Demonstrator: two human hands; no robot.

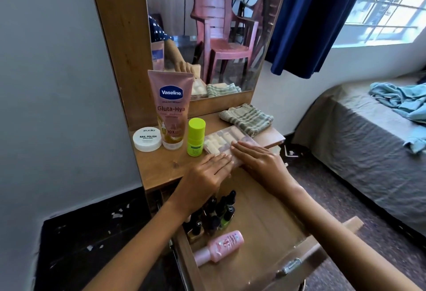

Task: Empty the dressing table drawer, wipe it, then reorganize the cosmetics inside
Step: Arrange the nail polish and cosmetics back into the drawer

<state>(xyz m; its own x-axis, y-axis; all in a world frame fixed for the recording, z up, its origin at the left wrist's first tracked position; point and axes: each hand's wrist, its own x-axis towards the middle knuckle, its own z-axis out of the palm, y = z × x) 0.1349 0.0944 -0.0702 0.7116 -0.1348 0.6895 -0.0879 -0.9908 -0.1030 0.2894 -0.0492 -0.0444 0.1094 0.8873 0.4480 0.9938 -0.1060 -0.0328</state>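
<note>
A clear box of press-on nails (221,141) lies on the dressing table top (161,166) at its front edge. My left hand (207,175) holds the box's near left corner, and my right hand (255,159) lies flat over its right side. Below them the wooden drawer (265,226) stands pulled out. Inside it, several dark nail polish bottles (214,214) stand at the left and a pink bottle (221,247) lies on its side near the front. On the table top stand a pink Vaseline tube (170,108), a white nail polish remover jar (147,139) and a lime green bottle (196,136).
A folded checked cloth (246,118) lies at the table's back right. The mirror (207,25) reflects red plastic chairs. A bed (368,141) with a blue garment (403,104) stands to the right. A blue curtain (311,18) hangs by the window.
</note>
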